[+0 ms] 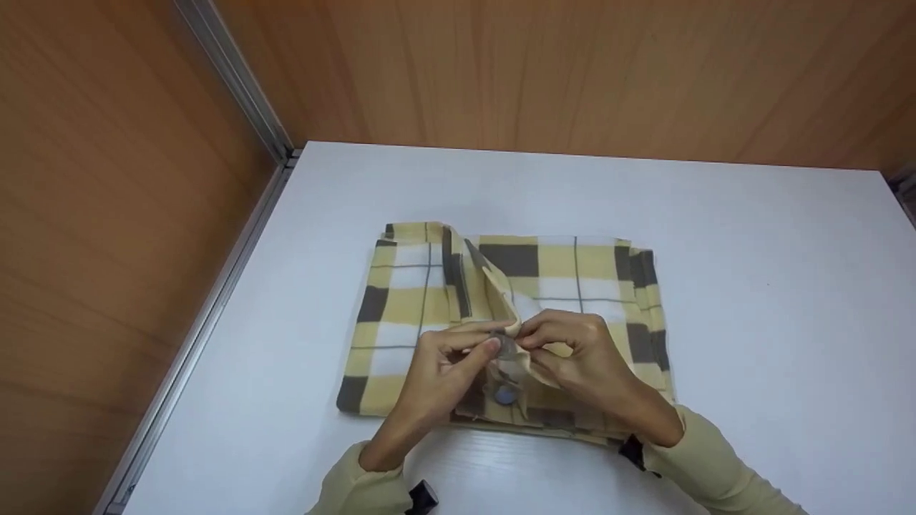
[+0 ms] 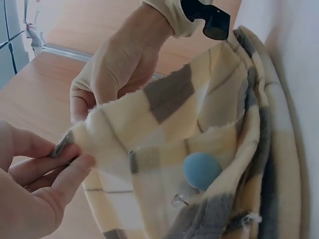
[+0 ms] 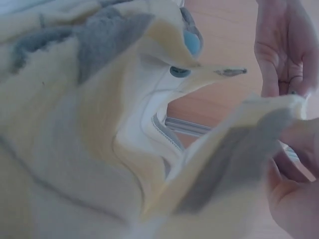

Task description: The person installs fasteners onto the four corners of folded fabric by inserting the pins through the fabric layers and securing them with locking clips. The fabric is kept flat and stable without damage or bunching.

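Observation:
A folded checked cloth [image 1: 401,307] in yellow, white and dark grey lies on the white table, its middle edge raised between both hands. My left hand [image 1: 447,368] pinches a grey bit of that edge between thumb and fingers, as the left wrist view shows at the left hand [image 2: 37,174]. Close beside it, my right hand [image 1: 590,361] pinches the raised edge from the other side. Below the fingers, a round blue thing [image 2: 201,171] sits in a fold of the cloth. Near it is a small clear piece [image 2: 179,200] like a push pin. The right fingertips are partly hidden.
The white table [image 1: 751,300] extends around the cloth. Wood-grain panels [image 1: 572,71] stand behind it and to the left, with a metal rail [image 1: 236,79] at their corner. A small black device [image 1: 422,496] is on the left wrist.

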Available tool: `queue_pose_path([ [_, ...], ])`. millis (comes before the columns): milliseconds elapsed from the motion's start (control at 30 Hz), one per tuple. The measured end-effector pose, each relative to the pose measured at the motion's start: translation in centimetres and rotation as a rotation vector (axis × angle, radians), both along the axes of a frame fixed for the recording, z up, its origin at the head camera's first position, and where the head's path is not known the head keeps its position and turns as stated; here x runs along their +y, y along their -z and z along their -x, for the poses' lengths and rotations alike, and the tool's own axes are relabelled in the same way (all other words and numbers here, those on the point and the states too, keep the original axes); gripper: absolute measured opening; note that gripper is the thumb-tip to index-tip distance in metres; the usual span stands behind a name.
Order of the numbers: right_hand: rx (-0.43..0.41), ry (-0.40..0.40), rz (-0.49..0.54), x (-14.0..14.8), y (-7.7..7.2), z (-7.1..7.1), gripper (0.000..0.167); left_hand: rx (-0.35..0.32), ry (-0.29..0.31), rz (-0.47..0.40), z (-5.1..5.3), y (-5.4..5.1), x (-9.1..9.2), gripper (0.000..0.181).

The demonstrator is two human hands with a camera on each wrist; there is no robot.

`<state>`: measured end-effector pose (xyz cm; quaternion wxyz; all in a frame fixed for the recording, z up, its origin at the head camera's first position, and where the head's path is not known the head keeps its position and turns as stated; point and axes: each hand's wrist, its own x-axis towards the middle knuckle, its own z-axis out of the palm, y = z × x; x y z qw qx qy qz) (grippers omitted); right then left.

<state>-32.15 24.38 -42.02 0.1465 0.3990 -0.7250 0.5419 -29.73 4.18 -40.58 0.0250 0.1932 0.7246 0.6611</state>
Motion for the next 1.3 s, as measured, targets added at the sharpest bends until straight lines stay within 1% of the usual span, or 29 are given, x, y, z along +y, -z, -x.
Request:
queue_pose_path([
  [100,0.004,0.004,0.039,-0.1,0.3,-0.1,0.023,-0.017,-0.002,-0.043,-0.1,-0.1,-0.1,0.022],
  [200,-0.011,0.001,0.088,-0.1,0.7,-0.1,0.023,-0.034,-0.004,-0.066,-0.2,-0.1,-0.1,0.019],
  [267,-0.026,-0.012,0.128,-0.1,1.0,-0.1,0.024,-0.037,-0.008,-0.065,-0.2,-0.1,-0.1,0.019],
  [367,-0.013,-0.025,0.164,-0.1,1.2,0.0,0.026,-0.040,-0.022,-0.050,-0.2,-0.1,-0.1,0.023],
  [433,0.005,-0.029,0.171,-0.2,1.2,0.0,0.027,-0.042,-0.031,-0.046,-0.1,-0.1,-0.1,0.024],
  [500,0.022,-0.024,0.162,-0.2,1.2,0.0,0.027,-0.055,-0.035,-0.050,-0.1,-0.1,-0.1,0.023],
  [600,0.039,-0.004,0.141,-0.2,1.1,-0.1,0.026,-0.109,-0.017,-0.105,-0.2,0.0,-0.1,0.019],
  [733,0.043,0.012,0.111,-0.2,1.1,-0.2,0.025,-0.196,0.013,-0.211,-0.3,0.2,0.1,0.020],
  [833,0.019,-0.003,0.105,-0.2,1.1,-0.3,0.024,-0.220,0.029,-0.277,-0.3,0.4,0.3,0.021],
  [933,-0.010,-0.031,0.118,-0.1,0.9,-0.4,0.023,-0.227,0.029,-0.316,-0.4,0.6,0.5,0.021],
  [1033,-0.025,-0.051,0.123,-0.1,0.9,-0.4,0.023,-0.236,0.017,-0.328,-0.3,0.7,0.6,0.020],
  [1133,-0.018,-0.043,0.098,-0.1,1.1,-0.5,0.024,-0.248,0.010,-0.323,-0.2,0.7,0.7,0.020],
  [1233,-0.005,-0.020,0.066,-0.1,1.4,-0.6,0.024,-0.249,0.021,-0.295,0.0,0.6,0.7,0.019],
  [1300,-0.001,-0.016,0.062,-0.1,1.5,-0.6,0.025,-0.233,0.022,-0.247,0.1,0.5,0.5,0.019],
])
